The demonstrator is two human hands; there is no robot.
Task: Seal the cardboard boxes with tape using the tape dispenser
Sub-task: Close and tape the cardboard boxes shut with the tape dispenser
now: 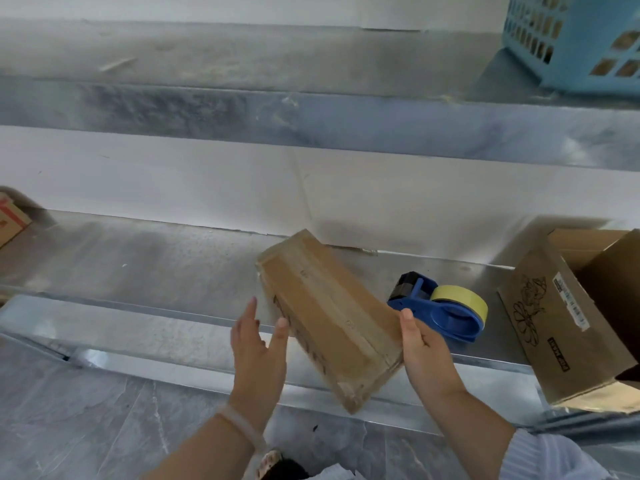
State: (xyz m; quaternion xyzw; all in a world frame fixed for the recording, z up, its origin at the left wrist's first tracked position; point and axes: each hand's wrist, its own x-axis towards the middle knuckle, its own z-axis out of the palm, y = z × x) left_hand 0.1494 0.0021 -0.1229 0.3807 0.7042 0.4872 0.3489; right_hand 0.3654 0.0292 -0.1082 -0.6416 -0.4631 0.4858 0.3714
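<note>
Head view: box slanted on the bench, near corner past the edge, tape dispenser just behind. Right hand grips it; left hand lies spread alongside. Held one-handed, it may slide off.

I see a galvanised metal shelf carrying a blue tape dispenser, an open cardboard box at its right end and a printed box far left. A taped cardboard box slants over its front edge.
</note>
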